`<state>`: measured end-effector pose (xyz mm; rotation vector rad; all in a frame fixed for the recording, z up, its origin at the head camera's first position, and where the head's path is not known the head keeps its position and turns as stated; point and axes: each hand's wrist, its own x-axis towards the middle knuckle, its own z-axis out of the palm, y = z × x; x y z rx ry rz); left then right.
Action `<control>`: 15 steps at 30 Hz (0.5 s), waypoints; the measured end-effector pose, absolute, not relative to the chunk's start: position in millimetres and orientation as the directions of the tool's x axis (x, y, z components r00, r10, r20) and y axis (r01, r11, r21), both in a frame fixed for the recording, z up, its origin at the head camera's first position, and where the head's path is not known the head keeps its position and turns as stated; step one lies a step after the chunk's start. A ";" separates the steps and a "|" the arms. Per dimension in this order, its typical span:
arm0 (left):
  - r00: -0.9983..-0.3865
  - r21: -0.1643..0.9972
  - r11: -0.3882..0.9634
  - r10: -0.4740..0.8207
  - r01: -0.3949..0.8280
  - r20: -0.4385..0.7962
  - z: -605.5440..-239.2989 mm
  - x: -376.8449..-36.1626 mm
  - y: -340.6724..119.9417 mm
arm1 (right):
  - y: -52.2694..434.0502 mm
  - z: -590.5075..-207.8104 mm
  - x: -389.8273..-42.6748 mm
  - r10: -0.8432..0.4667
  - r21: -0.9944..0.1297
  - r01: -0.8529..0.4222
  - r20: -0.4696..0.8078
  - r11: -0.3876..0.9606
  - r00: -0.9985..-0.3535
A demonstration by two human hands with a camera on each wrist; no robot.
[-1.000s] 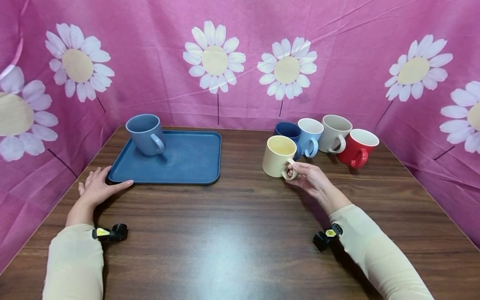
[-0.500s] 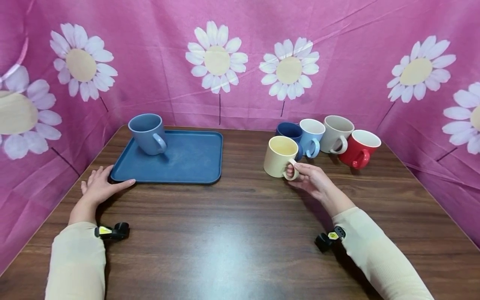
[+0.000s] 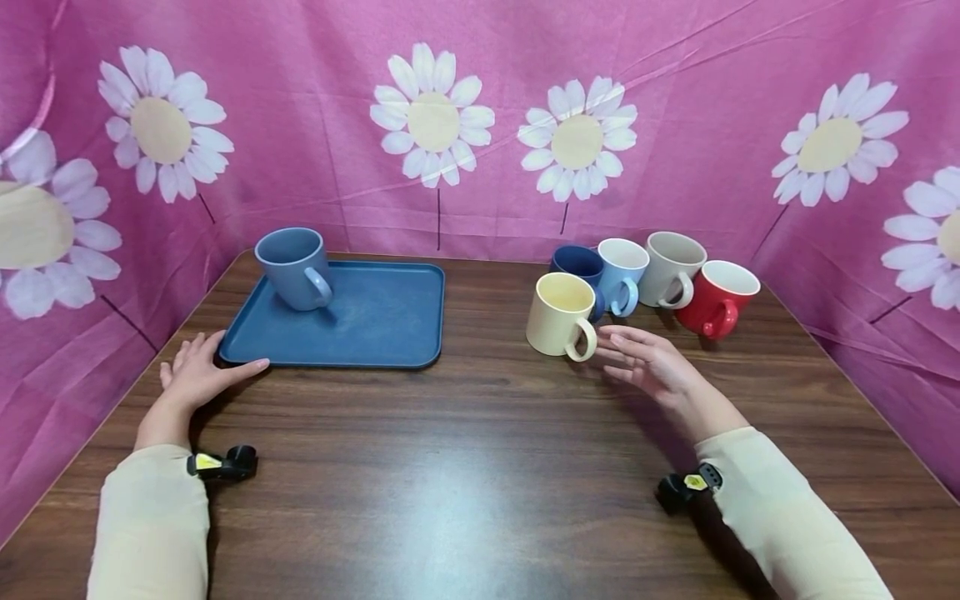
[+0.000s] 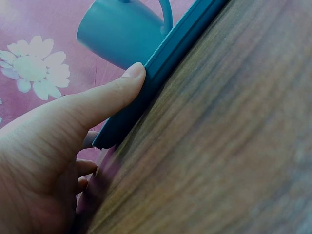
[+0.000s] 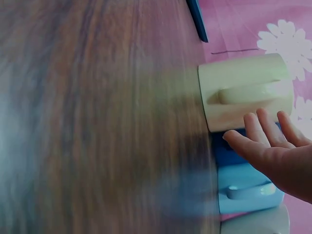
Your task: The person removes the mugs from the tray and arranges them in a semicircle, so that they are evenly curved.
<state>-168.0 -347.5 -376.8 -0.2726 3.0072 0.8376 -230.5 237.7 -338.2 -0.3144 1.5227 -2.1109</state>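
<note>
Just right of centre, the cream mug (image 3: pixel 558 314) stands upright, its handle toward the nearer, spread right hand (image 3: pixel 651 362) just beside it, while the flat left hand (image 3: pixel 197 372) touches the tray (image 3: pixel 375 321).

From my head the light is bright and even, with a pale glare on the table (image 3: pixel 465 508) nearer to me than my fingers. Soft shadows lie under my left hand (image 3: pixel 197 372) and right hand (image 3: pixel 654 364). The backdrop bows at the edges. Both wrist views are dim; the wood beyond my right fingers (image 5: pixel 265 127) smears with motion blur
</note>
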 end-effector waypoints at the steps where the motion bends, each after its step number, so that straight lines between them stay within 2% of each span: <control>1: -0.985 0.514 0.841 -0.164 -0.168 -0.054 -376.7 -168.0 -347.4 | 234.8 -338.6 -224.5 -0.480 -0.939 0.240 -0.097 -0.247 -0.872; 3: -0.985 0.515 0.840 -0.165 -0.168 -0.052 -376.2 -167.9 -346.9 | 235.3 -339.2 -219.1 -0.430 -0.935 0.222 -0.086 -0.276 -0.899; 8: -0.986 0.514 0.842 -0.161 -0.163 -0.047 -376.2 -167.7 -347.3 | 245.4 -326.4 -212.7 -0.497 -0.928 0.291 -0.145 -0.232 -0.856; 15: -0.986 0.507 0.847 -0.161 -0.163 -0.048 -377.4 -167.4 -348.5 | 247.0 -321.3 -200.5 -0.518 -0.929 0.271 -0.106 -0.254 -0.849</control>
